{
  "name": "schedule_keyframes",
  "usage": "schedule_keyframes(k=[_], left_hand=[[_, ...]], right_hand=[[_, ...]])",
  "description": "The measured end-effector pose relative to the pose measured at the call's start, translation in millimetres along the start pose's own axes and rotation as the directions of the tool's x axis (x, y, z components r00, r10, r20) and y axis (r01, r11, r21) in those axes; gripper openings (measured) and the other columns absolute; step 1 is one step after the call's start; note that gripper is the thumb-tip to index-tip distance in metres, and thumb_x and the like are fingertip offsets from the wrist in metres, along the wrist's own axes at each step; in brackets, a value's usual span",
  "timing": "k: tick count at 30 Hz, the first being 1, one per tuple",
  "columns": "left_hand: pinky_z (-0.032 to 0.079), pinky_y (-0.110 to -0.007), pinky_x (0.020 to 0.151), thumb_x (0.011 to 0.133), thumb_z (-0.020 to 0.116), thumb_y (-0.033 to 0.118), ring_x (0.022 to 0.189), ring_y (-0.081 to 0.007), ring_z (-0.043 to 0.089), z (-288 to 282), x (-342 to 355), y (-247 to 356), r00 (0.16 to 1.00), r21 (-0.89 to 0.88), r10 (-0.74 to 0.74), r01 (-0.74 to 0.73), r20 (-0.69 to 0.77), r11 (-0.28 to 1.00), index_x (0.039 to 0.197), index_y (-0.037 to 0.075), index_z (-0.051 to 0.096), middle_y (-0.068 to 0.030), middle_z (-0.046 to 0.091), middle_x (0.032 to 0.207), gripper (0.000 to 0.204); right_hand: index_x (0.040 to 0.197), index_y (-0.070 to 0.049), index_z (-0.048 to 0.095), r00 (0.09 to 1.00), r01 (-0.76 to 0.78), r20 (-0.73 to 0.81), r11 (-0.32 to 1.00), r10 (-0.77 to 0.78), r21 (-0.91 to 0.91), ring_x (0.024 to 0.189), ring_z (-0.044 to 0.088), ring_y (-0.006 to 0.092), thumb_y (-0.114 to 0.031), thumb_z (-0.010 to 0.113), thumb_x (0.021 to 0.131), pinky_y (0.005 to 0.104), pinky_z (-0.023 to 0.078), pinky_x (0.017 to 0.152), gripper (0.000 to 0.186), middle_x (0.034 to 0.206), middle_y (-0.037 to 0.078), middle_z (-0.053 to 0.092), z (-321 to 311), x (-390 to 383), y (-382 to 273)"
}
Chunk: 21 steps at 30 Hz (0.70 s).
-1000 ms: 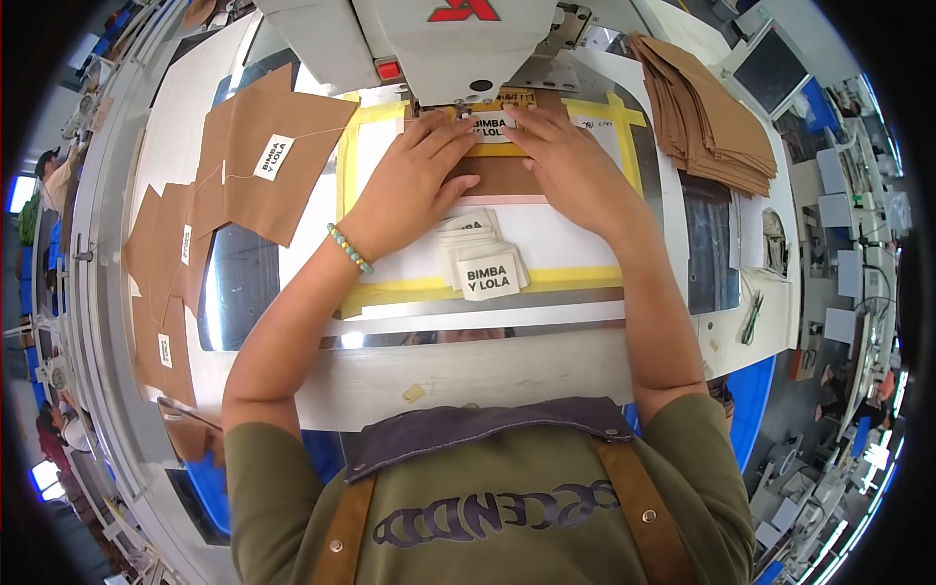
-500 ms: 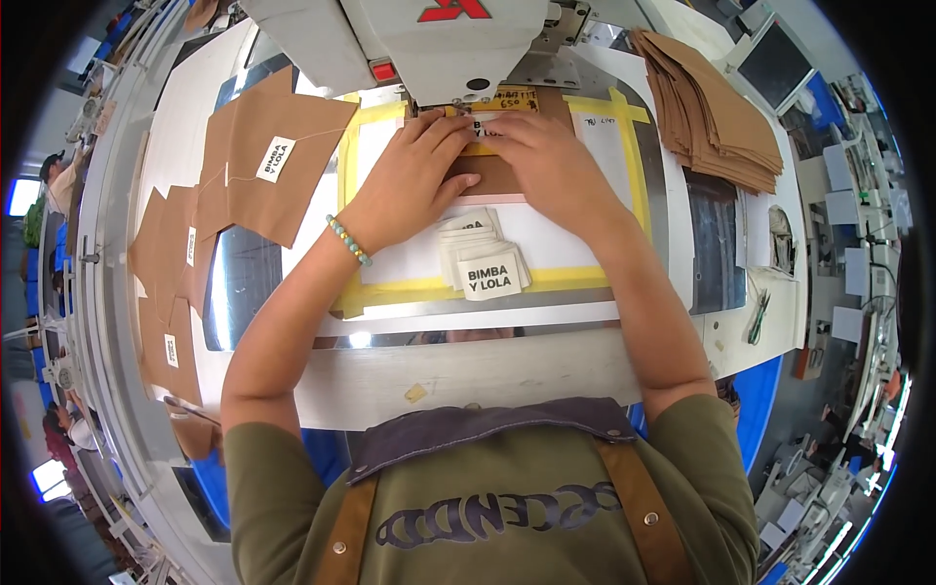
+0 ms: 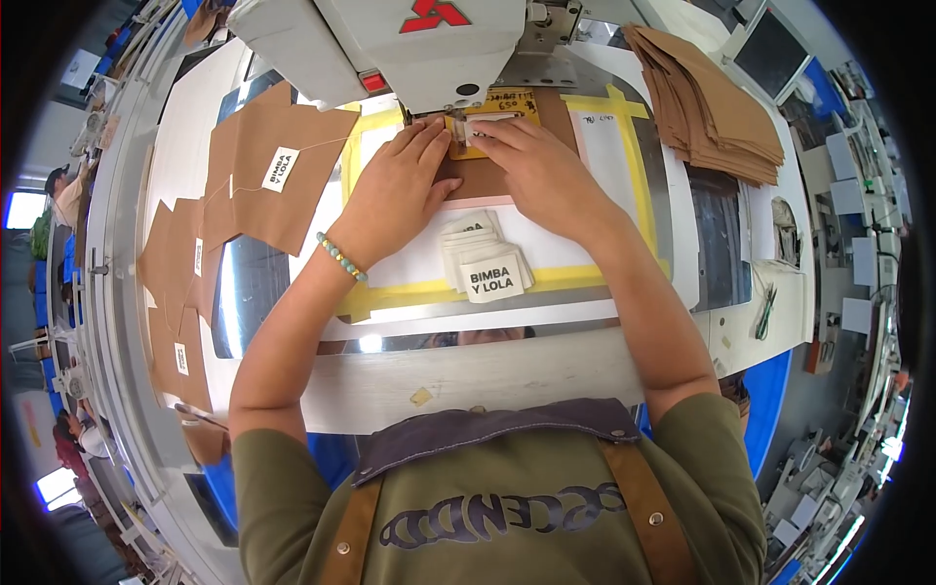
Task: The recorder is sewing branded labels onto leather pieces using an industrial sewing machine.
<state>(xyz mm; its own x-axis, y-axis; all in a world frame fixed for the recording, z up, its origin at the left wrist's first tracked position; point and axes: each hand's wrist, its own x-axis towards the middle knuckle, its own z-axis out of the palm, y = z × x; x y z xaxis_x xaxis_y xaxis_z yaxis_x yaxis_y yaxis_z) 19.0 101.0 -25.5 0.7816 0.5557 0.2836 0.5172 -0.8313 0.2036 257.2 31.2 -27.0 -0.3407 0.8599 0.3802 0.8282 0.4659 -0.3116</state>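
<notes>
Brown sheet material, a flat panel [image 3: 485, 178] of it, lies under the white sewing machine head [image 3: 419, 54], and both hands are right there on the work! The left hand [image 3: 402, 190] lies flat, fingers extended and close together, thumb standing apart, the tips at the left edge of a yellow template [image 3: 512, 101] on the panel. Over on the other side, the right hand [image 3: 544, 174] has its fingers bent and bunched narrow at a white label [image 3: 475, 129] in the template's window; whether they pinch it or only press it, I cannot tell. Just below sits a loose pile of labels [image 3: 490, 277], on a white sheet bordered with yellow tape [image 3: 639, 195]. Out left on the counter [image 3: 546, 369], brown pieces [image 3: 258, 195] carry labels; far right, a stack of plain brown pieces [image 3: 707, 107] fans out.
</notes>
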Motion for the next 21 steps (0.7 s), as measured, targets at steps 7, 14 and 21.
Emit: schedule_keyframes(k=[7, 14, 21], left_hand=[[0.045, -0.046, 0.124, 0.097, 0.079, 0.017, 0.149, -0.0399, 0.052, -7.1, 1.0, 1.8, 1.0, -0.04, 0.003, -0.003, 0.012, 0.999, 0.15, -0.006, 0.055, -0.0227, 0.057, 0.158, 0.063], [0.044, -0.047, 0.124, 0.097, 0.079, 0.019, 0.151, -0.0396, 0.05, -7.7, -0.8, 1.6, 1.0, -0.067, 0.003, -0.002, 0.016, 0.998, 0.146, -0.005, 0.057, -0.0213, 0.056, 0.159, 0.059], [0.044, -0.047, 0.124, 0.099, 0.078, 0.021, 0.151, -0.0393, 0.049, -5.8, -2.2, -3.9, 1.0, -0.04, 0.008, -0.008, -0.003, 0.999, 0.143, -0.005, 0.058, -0.0206, 0.055, 0.161, 0.055]], right_hand=[[0.134, 0.004, 0.071, 1.0, 0.015, 0.02, 1.0, -0.015, -0.017, 0.14, 0.058, 0.0331, 0.007, 0.06, 0.09, 0.0426, 0.049, 0.12, 0.045, 0.144, 0.015, 0.068, -1.9, 1.1, 1.4], [0.131, 0.005, 0.072, 0.996, -0.016, 0.083, 1.0, 0.016, 0.007, 0.14, 0.059, 0.0342, 0.005, 0.058, 0.092, 0.0423, 0.05, 0.119, 0.042, 0.146, 0.016, 0.067, -7.0, 3.0, 1.4], [0.135, 0.006, 0.07, 0.995, -0.061, 0.074, 0.998, 0.063, -0.022, 0.136, 0.06, 0.034, 0.003, 0.058, 0.092, 0.0421, 0.051, 0.117, 0.045, 0.145, 0.017, 0.068, -4.2, 6.7, 1.2]])
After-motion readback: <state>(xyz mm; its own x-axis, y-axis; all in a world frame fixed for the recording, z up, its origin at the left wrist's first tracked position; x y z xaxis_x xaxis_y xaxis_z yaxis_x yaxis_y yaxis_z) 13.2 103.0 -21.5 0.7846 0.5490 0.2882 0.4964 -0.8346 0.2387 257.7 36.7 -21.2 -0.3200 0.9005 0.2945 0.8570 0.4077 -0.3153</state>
